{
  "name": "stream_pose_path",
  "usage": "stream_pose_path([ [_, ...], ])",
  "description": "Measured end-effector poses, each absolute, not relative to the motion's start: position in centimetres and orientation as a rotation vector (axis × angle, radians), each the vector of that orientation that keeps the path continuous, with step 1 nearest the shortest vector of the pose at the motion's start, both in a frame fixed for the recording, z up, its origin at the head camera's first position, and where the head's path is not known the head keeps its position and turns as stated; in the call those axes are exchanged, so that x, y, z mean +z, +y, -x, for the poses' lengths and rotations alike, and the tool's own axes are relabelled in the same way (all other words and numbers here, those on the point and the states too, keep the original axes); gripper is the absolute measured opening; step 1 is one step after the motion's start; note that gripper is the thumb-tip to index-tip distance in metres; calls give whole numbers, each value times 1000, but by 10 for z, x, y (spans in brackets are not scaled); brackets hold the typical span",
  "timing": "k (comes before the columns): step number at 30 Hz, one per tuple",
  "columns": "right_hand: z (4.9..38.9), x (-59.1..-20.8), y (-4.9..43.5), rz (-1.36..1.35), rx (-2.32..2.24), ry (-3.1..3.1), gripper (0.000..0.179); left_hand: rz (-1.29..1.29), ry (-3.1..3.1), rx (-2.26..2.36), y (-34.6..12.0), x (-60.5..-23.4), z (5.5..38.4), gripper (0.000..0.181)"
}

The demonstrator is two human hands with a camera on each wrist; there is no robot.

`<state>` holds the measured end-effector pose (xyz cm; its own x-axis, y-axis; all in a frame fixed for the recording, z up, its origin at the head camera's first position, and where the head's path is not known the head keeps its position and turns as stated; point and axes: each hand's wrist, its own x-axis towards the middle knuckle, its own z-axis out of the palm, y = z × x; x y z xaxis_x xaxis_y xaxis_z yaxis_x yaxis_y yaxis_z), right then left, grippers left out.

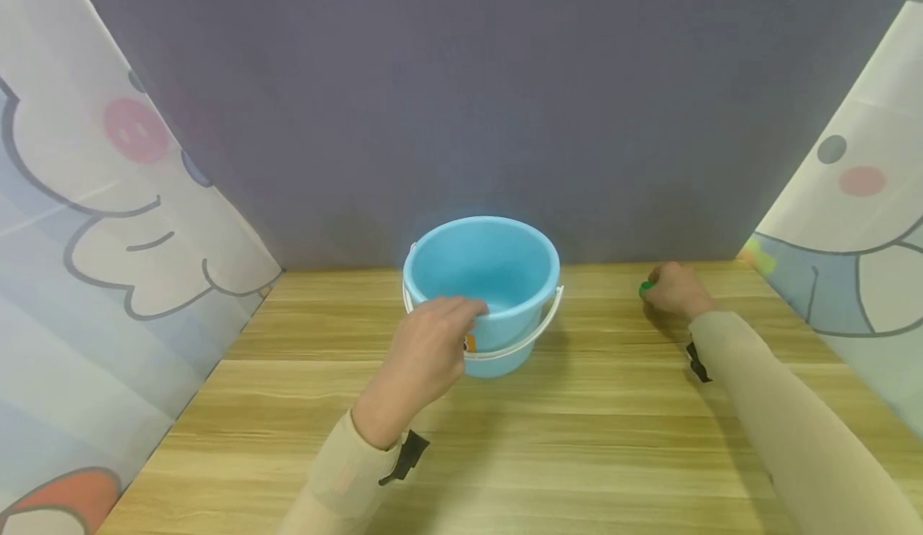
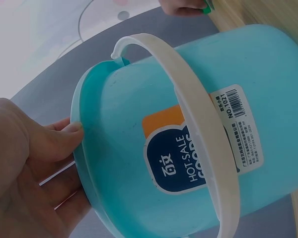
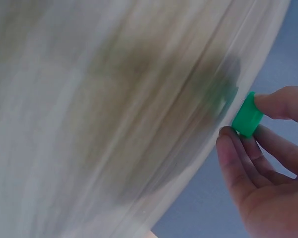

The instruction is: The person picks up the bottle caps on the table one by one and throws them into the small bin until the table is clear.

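Note:
A light blue plastic bucket (image 1: 505, 331) stands upright near the back of the table. Its white handle (image 2: 201, 114) hangs down across the front, partly over a printed label (image 2: 171, 158). My left hand (image 1: 431, 344) grips the bucket's near rim, thumb outside and the other fingers over the edge, as the left wrist view shows. Off to the right, my right hand (image 1: 676, 288) pinches a small green cap-like piece (image 3: 248, 115) between thumb and fingers, just above the tabletop. In the head view, the fingers hide most of that green piece.
The wood-grain table (image 1: 577, 455) runs back to a dark grey upright panel (image 1: 490, 94). Curtains with cartoon prints hang at the left (image 1: 86, 279) and the right (image 1: 865, 223). Black straps show at both wrists.

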<state>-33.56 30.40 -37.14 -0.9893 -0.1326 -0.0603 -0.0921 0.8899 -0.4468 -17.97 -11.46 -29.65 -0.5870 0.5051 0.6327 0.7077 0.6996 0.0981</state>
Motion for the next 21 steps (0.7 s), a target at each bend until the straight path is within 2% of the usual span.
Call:
stream_pose_path([
  [21, 312, -369, 291, 205, -962, 2966, 57, 928, -2330, -463, -115, -296, 179, 48],
])
